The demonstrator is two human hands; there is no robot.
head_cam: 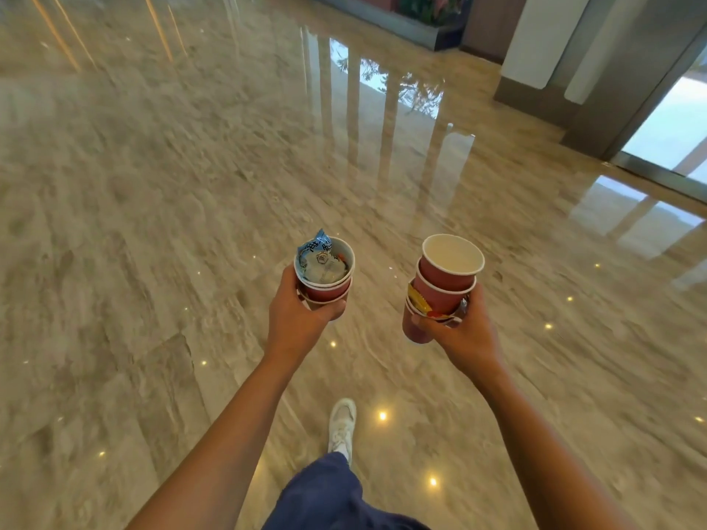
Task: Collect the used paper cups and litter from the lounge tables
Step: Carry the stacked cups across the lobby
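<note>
A: Cups first, how many in each hand?
B: The left hand (296,319) is wrapped around a nested stack of red cups (325,285); I count three white rims, so three cups there. The top one is stuffed with litter: a blue-and-white wrapper (315,248) sticking up past the rim and a clear crumpled packet (323,269) under it.
A: And the other side?
B: The right hand (465,330) is curled around a second stack (445,285), also three cups by the rims. Its top cup (453,256) looks empty inside. A yellow-and-red wrapper (421,306) is pinched against the stack's side under the fingers.
A: Where is all this?
B: Held out at chest level above a glossy marble floor (191,185), the two stacks well apart. One white shoe (342,424) shows below.
</note>
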